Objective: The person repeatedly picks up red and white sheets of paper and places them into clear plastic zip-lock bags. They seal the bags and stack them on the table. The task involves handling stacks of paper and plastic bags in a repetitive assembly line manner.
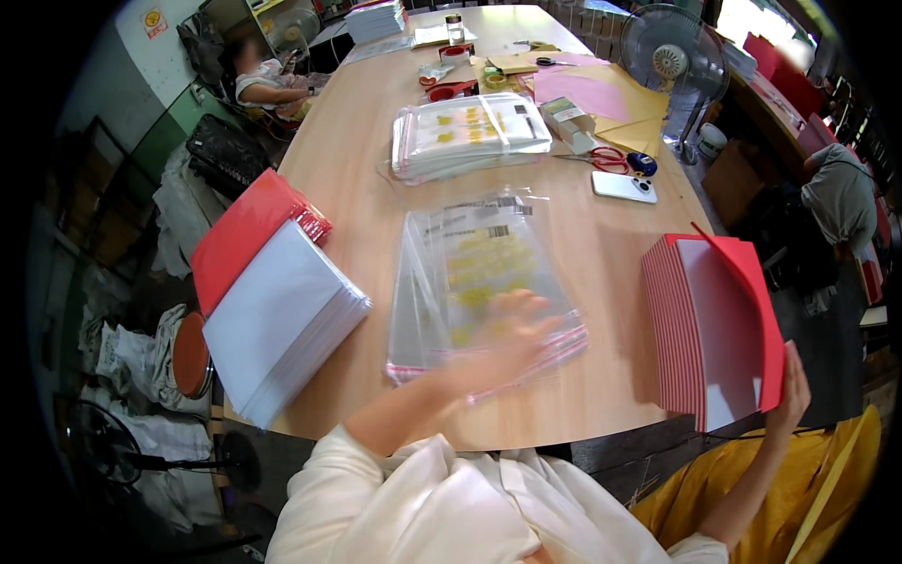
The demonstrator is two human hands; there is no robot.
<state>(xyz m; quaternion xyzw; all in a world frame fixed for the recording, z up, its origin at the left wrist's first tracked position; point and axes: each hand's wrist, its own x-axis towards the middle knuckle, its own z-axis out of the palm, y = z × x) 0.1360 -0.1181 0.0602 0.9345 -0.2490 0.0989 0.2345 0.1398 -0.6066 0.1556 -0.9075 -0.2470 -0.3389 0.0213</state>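
My left hand (512,334), smeared by motion, is over the lower part of a pile of clear plastic bags (427,310) with pink-edged strips along the near side. Its fingers look spread, and nothing shows in them. At the right table edge my right hand (795,390) holds the outer edge of a red folder (756,282), the top one of a thick stack. That folder is bent up a little, and a pale inner sheet (719,329) shows beneath it. My right fingertips are partly hidden behind the folder.
White sheets (282,320) and red packs (249,235) lie stacked at the left. Beyond the bags are a bundle of more bags (470,136), a white phone (624,186), red-handled scissors (611,160) and a tape measure (642,164). A fan (669,62) stands far right; a person (272,85) sits far left.
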